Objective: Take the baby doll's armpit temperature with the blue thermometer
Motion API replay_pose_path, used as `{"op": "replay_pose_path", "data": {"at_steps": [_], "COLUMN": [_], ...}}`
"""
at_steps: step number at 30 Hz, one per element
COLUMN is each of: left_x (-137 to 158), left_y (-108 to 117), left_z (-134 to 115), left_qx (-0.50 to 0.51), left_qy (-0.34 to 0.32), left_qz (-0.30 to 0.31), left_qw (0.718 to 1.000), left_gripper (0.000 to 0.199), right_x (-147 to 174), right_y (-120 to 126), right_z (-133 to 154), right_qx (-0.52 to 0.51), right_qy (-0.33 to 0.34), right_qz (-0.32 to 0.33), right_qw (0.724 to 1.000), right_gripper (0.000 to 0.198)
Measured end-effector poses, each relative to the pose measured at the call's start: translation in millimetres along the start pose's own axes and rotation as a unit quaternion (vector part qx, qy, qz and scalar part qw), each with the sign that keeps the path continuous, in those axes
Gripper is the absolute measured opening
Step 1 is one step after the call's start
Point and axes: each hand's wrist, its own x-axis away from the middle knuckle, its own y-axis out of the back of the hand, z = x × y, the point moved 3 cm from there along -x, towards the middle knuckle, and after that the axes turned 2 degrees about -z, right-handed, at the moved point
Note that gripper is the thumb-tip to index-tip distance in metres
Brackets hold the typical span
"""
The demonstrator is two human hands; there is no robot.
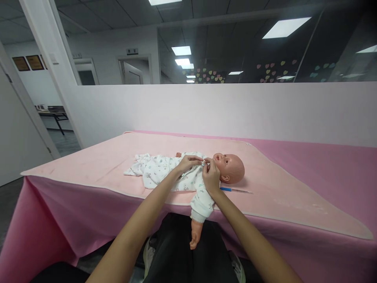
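A baby doll [232,167] lies on its back with its head to the right, dressed in a white printed outfit [160,169]. At the outfit's neck, my left hand [189,164] pinches the cloth with its fingertips. My right hand [211,177] is closed on the same neckline from the other side, close to the doll's chin. The fingertips of both hands nearly meet, and the exact bit of cloth or fastening between them is too small to make out. One doll arm [196,232] hangs over the table's front edge above my lap.
A thin metal rod with a blue handle [226,189] lies beside the doll's head. Under the doll, a peach mat [282,200] covers much of the pink tablecloth [332,169]. A white wall [224,112] with a window rises behind the table. At the left is a door [20,129].
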Motion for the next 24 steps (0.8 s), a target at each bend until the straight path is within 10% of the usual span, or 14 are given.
{"op": "replay_pose_path", "data": {"at_steps": [24], "left_x": [-0.5], "left_y": [1.7], "left_z": [-0.2], "left_qx": [-0.006], "left_qy": [0.002], "left_qz": [-0.020], "left_qw": [1.000], "left_gripper": [0.019], "right_x": [0.0], "right_y": [0.2], "right_z": [7.2], "right_qx": [0.011], "right_qy": [0.037], "right_qz": [0.018], "right_qw": [0.999], "right_gripper": [0.021]}}
